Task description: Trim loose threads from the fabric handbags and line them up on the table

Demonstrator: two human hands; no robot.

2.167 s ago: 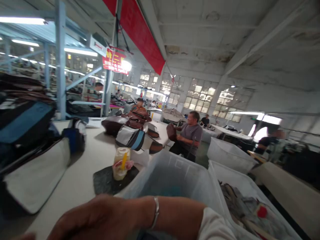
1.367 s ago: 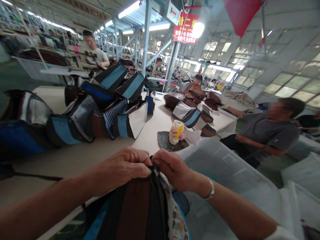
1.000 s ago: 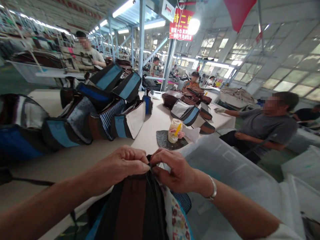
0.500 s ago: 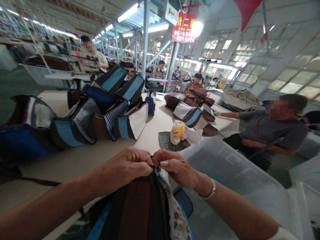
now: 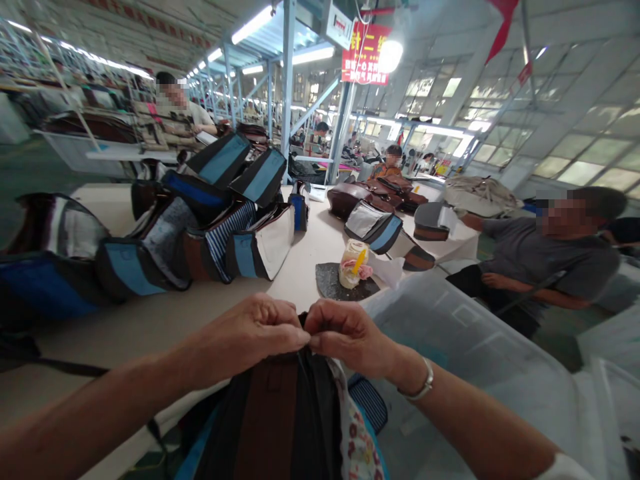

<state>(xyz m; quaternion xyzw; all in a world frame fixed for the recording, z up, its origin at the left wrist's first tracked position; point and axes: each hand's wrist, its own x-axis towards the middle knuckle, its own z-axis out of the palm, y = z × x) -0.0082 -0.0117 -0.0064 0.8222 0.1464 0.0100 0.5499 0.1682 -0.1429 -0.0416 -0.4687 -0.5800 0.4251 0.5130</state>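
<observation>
Black-and-brown bag [image 5: 267, 420] pinched at its top edge

I'm holding the bag up in front of me, just on my side of the small jar [image 5: 353, 263] with a yellow stick in it, which sits on a dark mat [image 5: 327, 283]. My left hand [image 5: 245, 333] and right hand [image 5: 350, 337] meet at the top edge, and the fingers [image 5: 330, 327] of both are pressed together, pinching the dark edge between them. They cover the spot, so I can't tell how that edge stands there. Below my hands, the bag's brown and black panels look joined, with a floral lining [image 5: 357, 443] showing along one side. A navy striped piece [image 5: 367, 403] lies just past it.

To the left of the jar, a row of bags with blue panels [image 5: 245, 247] lies on the tabletop [image 5: 305, 280]. Beyond the jar are brown leather bags [image 5: 350, 200], and to its right is a clear plastic bin [image 5: 465, 347]. Further right past the bin, a co-worker in a grey shirt [image 5: 555, 250] sits at the tabletop's edge.
</observation>
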